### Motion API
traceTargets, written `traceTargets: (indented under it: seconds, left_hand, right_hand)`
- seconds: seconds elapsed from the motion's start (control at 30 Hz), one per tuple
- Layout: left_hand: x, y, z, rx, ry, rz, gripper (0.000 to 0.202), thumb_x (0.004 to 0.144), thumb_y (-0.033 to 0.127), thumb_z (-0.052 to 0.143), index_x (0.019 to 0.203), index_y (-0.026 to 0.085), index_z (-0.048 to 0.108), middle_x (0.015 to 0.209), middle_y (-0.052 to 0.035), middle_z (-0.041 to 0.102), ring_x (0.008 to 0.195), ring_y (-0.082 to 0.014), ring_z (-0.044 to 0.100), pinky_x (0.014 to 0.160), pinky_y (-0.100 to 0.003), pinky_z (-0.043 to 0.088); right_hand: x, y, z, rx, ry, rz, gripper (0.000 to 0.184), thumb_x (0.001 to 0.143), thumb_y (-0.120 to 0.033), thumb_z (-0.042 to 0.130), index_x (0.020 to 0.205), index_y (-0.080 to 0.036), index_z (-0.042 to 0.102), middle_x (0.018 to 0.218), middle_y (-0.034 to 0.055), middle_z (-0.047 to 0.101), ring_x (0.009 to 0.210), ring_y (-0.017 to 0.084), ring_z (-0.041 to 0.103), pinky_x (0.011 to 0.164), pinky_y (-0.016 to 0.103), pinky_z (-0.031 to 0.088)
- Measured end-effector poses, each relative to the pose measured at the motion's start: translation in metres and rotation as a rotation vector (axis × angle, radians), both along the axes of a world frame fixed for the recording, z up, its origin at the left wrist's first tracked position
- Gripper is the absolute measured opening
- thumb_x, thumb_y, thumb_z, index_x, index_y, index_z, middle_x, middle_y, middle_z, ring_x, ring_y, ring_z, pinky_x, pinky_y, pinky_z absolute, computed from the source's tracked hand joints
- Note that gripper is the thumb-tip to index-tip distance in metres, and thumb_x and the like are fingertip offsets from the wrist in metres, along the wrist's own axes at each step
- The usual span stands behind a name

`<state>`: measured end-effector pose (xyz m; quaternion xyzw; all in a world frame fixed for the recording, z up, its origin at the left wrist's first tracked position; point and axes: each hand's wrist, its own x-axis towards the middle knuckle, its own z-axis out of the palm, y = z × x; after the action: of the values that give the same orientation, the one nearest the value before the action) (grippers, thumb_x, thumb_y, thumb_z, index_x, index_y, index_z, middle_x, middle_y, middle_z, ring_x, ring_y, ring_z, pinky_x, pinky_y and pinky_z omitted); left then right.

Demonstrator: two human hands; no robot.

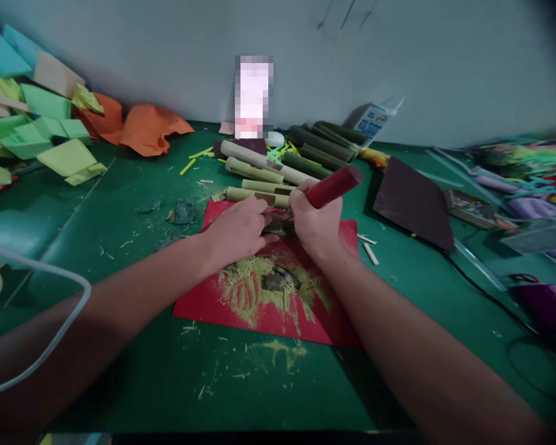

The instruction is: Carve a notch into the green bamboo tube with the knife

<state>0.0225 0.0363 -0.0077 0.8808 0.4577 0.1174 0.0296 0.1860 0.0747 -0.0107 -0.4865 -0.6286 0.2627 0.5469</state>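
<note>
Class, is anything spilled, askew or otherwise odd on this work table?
Yes: pale yellow-green shavings and dust are smeared over the flat rectangular red sheet, and some lie past its near edge on the flat green tabletop. That looks like a spill, since most sits on the sheet.

- Green tube piece (280, 228): largely hidden between left hand (238, 225) and right hand (317, 219).
- Red handle (336, 185): lower end lost in the right fist; working tip impossible to tell.
- Red sheet (204, 303): partly covered by forearms (139, 293) and shavings (245, 278).
- Forearms: cut off by frame edges.
- Upright screen (252, 93): pixelated, unreadable.
- Packet (374, 120): print too small to read.
- White cable (81, 296): runs out at left edge.
- Coloured heap (532, 161): blurred, cropped at right.
- Purple object (547, 303): cropped at right, kind uncertain.
</note>
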Motion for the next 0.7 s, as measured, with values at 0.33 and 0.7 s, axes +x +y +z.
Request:
traceTargets:
  seconds: [0.33, 0.7]
  left_hand:
    - [0.005, -0.008, -0.001, -0.016, -0.011, 0.034, 0.031, 0.098, 0.039, 0.062, 0.103, 0.011, 0.075, 0.112, -0.0137, 0.066, 0.111, -0.0287, 0.060, 0.102, -0.043, 0.050]
    - [0.020, -0.014, 0.027, -0.210, 0.038, 0.220, 0.032, 0.086, 0.031, 0.076, 0.109, 0.011, 0.071, 0.116, -0.0141, 0.067, 0.113, -0.0315, 0.061, 0.099, -0.044, 0.053]
  right_hand:
    - [0.002, 0.003, 0.004, -0.064, 0.019, 0.052, 0.019, 0.069, -0.021, 0.056, 0.052, -0.023, 0.047, 0.051, -0.0039, 0.046, 0.053, 0.012, 0.041, 0.050, 0.028, 0.035]
    - [0.009, -0.010, 0.008, -0.116, 0.158, -0.027, 0.011, 0.066, -0.025, 0.058, 0.057, -0.023, 0.053, 0.055, -0.0041, 0.049, 0.057, 0.014, 0.045, 0.058, 0.030, 0.044]
